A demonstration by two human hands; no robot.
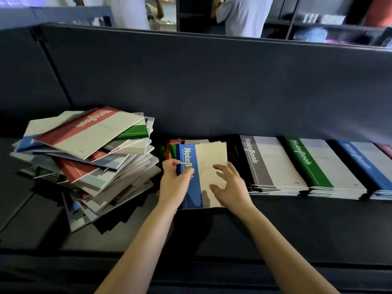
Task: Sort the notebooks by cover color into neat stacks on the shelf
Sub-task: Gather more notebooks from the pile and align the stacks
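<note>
My left hand (175,179) pinches the blue notebook (210,155) by the spine at 12 o'clock. My right hand (230,185) lies spread on its cover. It looks thin, light and bendy, so I'd hold the spine. The blue stack (364,164) sits at 3 o'clock.

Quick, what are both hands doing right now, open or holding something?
Left hand: holding the blue notebook, thumb and fingers pinching its spine edge.
Right hand: open, fingers spread over the same cover.

Left hand (174,181), right hand (231,185) on blue notebook (210,153)
</note>
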